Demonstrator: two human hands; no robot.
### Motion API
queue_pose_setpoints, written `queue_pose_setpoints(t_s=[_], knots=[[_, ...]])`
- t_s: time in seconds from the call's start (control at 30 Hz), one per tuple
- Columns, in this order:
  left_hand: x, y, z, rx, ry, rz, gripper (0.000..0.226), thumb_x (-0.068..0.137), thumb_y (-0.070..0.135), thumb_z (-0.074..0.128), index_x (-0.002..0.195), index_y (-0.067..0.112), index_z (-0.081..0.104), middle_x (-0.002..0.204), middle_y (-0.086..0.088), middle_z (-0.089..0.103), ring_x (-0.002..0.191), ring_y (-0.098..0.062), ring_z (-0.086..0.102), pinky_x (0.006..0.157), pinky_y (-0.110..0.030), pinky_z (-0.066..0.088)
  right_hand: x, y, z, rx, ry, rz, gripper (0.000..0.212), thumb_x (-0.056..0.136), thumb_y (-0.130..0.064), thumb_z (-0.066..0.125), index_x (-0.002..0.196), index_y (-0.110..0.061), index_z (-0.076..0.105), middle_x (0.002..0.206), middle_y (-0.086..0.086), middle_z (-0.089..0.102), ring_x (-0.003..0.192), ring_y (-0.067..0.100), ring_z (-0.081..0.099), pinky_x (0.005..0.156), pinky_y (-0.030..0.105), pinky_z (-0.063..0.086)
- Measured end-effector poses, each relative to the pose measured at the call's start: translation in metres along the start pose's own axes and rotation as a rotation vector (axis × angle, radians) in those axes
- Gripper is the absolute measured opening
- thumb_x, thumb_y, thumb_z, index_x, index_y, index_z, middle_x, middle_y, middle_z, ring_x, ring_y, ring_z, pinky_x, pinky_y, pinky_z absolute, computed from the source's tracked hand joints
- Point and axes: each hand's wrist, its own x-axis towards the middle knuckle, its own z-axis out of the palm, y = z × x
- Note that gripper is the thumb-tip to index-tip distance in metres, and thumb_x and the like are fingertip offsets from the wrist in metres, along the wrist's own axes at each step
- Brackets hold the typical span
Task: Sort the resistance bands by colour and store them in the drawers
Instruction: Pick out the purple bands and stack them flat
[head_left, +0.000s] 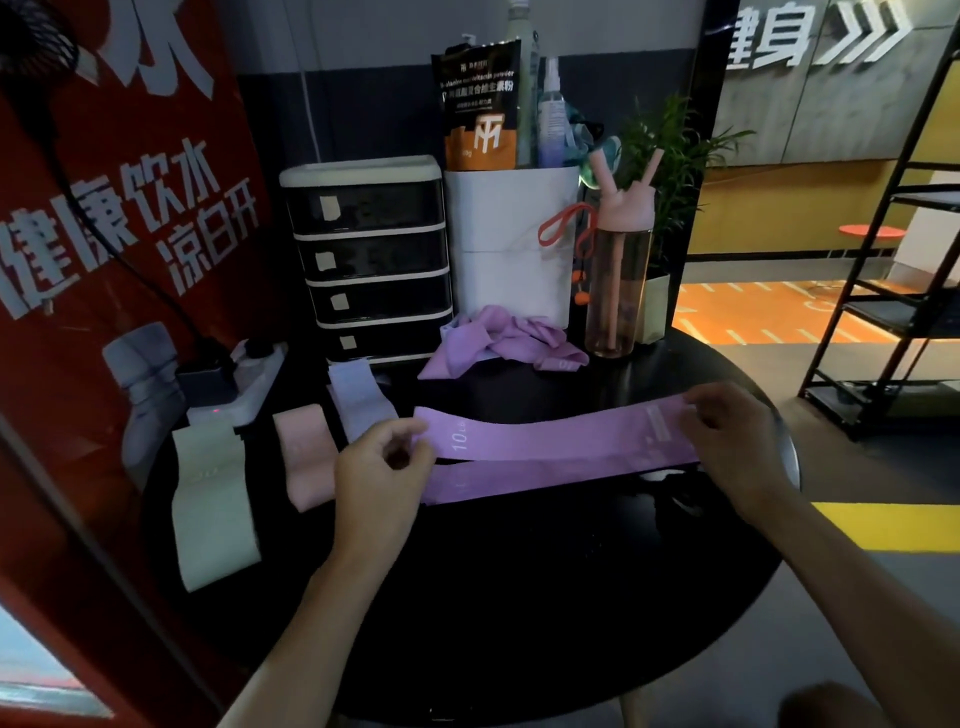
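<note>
Both hands (387, 457) (737, 431) pinch the purple band (561, 441) taut, seemingly above the table (519, 597).

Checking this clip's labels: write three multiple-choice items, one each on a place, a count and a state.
1. Where does the pale green folded fabric band lie? A) near the round black table's left edge B) in a drawer C) on the bottle
2. How many drawers has the black plastic drawer unit? A) two B) four C) six
3. How is the long purple fabric band held? A) crumpled in one hand B) lying untouched C) spread between left hand and right hand
Answers: A, it lies flat there; B, four labelled fronts are stacked; C, a hand pinches each end.
</note>
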Motion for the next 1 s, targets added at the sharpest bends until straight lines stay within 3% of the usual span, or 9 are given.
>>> queue_pose_setpoints(t_s=[0.03, 0.17, 0.33, 0.53, 0.63, 0.7, 0.8, 1.0], knots=[[-0.002, -0.002, 0.0, 0.058, -0.02, 0.032, 0.018, 0.088, 0.004, 0.069, 0.101, 0.014, 0.076, 0.093, 0.015, 0.07, 0.088, 0.002, 0.066, 0.078, -0.005, 0.046, 0.0, 0.005, 0.002, -0.054, 0.007, -0.058, 0.023, 0.085, 0.005, 0.065, 0.089, -0.018, 0.063, 0.109, 0.01, 0.06, 0.094, 0.022, 0.06, 0.078, 0.029, 0.052], [-0.008, -0.007, -0.002, 0.248, -0.076, 0.158, 0.015, 0.084, 0.001, 0.07, 0.095, 0.009, 0.078, 0.088, 0.012, 0.069, 0.081, 0.008, 0.061, 0.076, 0.001, 0.041, -0.002, 0.011, 0.007, -0.25, 0.018, -0.145, 0.014, 0.086, 0.005, 0.065, 0.096, -0.003, 0.07, 0.112, 0.009, 0.055, 0.098, 0.017, 0.053, 0.075, 0.009, 0.037], [-0.008, -0.006, -0.003, 0.319, -0.105, 0.163, 0.01, 0.086, 0.004, 0.069, 0.087, 0.009, 0.078, 0.083, 0.009, 0.071, 0.077, 0.001, 0.064, 0.071, -0.002, 0.042, 0.001, 0.016, 0.013, -0.301, 0.013, -0.174, 0.014, 0.085, 0.006, 0.065, 0.096, 0.0, 0.072, 0.113, 0.013, 0.059, 0.097, 0.02, 0.055, 0.08, 0.023, 0.04], [-0.009, -0.008, -0.004, 0.368, -0.183, 0.132, 0.013, 0.089, 0.01, 0.067, 0.077, 0.012, 0.073, 0.078, 0.009, 0.067, 0.074, -0.005, 0.062, 0.066, -0.018, 0.049, 0.004, 0.02, 0.014, -0.367, -0.018, -0.145, 0.014, 0.086, 0.004, 0.065, 0.097, 0.0, 0.072, 0.113, 0.012, 0.057, 0.095, 0.018, 0.052, 0.077, 0.019, 0.037], [-0.008, -0.014, -0.005, 0.384, -0.23, 0.144, 0.008, 0.084, 0.012, 0.071, 0.086, 0.018, 0.074, 0.091, 0.008, 0.055, 0.084, -0.007, 0.056, 0.073, -0.009, 0.04, 0.004, 0.023, 0.013, -0.468, -0.027, -0.167, 0.014, 0.085, 0.0, 0.066, 0.095, -0.007, 0.073, 0.114, 0.014, 0.056, 0.102, 0.031, 0.055, 0.082, 0.033, 0.042], [-0.008, -0.018, -0.005, 0.424, -0.304, 0.182, 0.016, 0.083, 0.021, 0.076, 0.099, 0.024, 0.073, 0.102, 0.012, 0.05, 0.097, -0.009, 0.051, 0.083, -0.012, 0.037, 0.0, 0.021, 0.012, -0.568, -0.055, -0.193, 0.014, 0.087, -0.009, 0.065, 0.098, -0.013, 0.072, 0.118, 0.011, 0.054, 0.111, 0.033, 0.049, 0.089, 0.043, 0.04], [-0.009, -0.02, -0.003, 0.504, -0.388, 0.227, 0.029, 0.084, 0.036, 0.076, 0.112, 0.029, 0.072, 0.12, 0.017, 0.052, 0.114, -0.006, 0.046, 0.096, -0.025, 0.032, -0.004, 0.018, 0.012, -0.674, -0.16, -0.221, 0.014, 0.091, -0.023, 0.062, 0.102, -0.023, 0.07, 0.123, 0.0, 0.054, 0.118, 0.026, 0.042, 0.095, 0.042, 0.032], [-0.008, -0.025, -0.002, 0.564, -0.39, 0.253, 0.026, 0.087, 0.035, 0.072, 0.113, 0.029, 0.072, 0.126, 0.01, 0.056, 0.123, -0.012, 0.046, 0.098, -0.025, 0.025, -0.006, 0.017, 0.012, -0.759, -0.199, -0.209, 0.015, 0.094, -0.032, 0.056, 0.102, -0.027, 0.068, 0.123, -0.003, 0.055, 0.118, 0.024, 0.04, 0.094, 0.039, 0.028]])
